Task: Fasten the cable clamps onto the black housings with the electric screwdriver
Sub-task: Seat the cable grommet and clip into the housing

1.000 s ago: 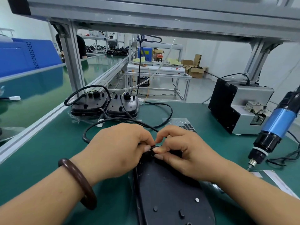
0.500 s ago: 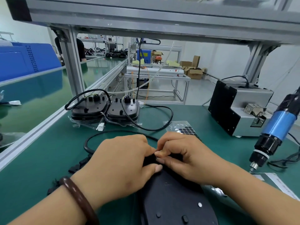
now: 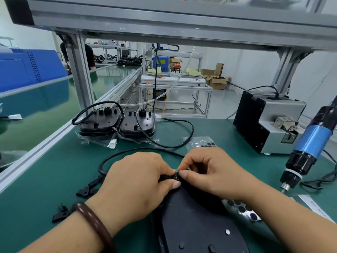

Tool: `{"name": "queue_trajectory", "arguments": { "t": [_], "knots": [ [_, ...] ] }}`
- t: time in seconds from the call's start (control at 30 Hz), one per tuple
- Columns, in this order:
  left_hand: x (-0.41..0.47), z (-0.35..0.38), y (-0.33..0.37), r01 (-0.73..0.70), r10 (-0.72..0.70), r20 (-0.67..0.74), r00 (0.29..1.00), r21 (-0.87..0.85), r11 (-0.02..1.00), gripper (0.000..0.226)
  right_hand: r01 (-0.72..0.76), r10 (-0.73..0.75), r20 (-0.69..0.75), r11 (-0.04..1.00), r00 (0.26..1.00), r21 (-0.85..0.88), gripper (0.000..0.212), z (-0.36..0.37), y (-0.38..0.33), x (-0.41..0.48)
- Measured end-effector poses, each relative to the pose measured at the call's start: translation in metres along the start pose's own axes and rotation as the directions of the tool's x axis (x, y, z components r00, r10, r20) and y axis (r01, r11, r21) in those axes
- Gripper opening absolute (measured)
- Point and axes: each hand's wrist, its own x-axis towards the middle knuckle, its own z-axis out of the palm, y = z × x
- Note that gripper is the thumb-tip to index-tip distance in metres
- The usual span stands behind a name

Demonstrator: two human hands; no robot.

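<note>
we hold the small black and silver cable clamp [image 3: 176, 177] right between our two hands, at the far end of the flat black plastic housing [image 3: 197, 227] that lies on the green table [image 3: 54, 179] in front of us. the housing's long axis runs away from us, leaning a little to the left, and the clamp sits at its far tip, where the thin black cable [image 3: 100, 168] loops off to the left. our left hand [image 3: 135, 187] comes in from the left, knuckles up, its fingers [image 3: 175, 184] curled and pinched on the clamp and the cable end; our right hand [image 3: 215, 172] meets it from the right, its fingers [image 3: 183, 173] closed on the same clamp, so the fingertips of both hands nearly touch. whether the clamp is seated on the housing we cannot tell, as the hands cover it. the blue and black electric screwdriver [image 3: 310, 148] hangs tip down well off to the right, and the right hand is the nearer to it; we judge that hand will have to let go and reach right for it while the left holds the clamp in place.
</note>
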Motion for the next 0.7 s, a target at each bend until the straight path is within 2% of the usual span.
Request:
{"name": "queue_trajectory", "arguments": {
  "t": [0.13,0.4,0.7],
  "knots": [
    [-0.001,0.002,0.001,0.021,-0.021,-0.02,1.0,-0.01,1.0,0.035,-0.038,0.039,0.043,0.999,0.998,-0.027,0.016,-0.001,-0.005,0.005],
    [-0.003,0.0,0.004,0.043,-0.043,-0.038,0.998,0.0,0.999,0.034,-0.104,0.105,0.036,0.994,0.994,-0.025,0.02,0.001,-0.008,0.006],
    [0.0,0.001,0.002,0.066,-0.066,0.016,0.998,-0.03,0.997,0.032,-0.049,0.046,-0.035,0.996,0.998,-0.079,0.008,0.001,-0.012,0.0]
  ]
}}
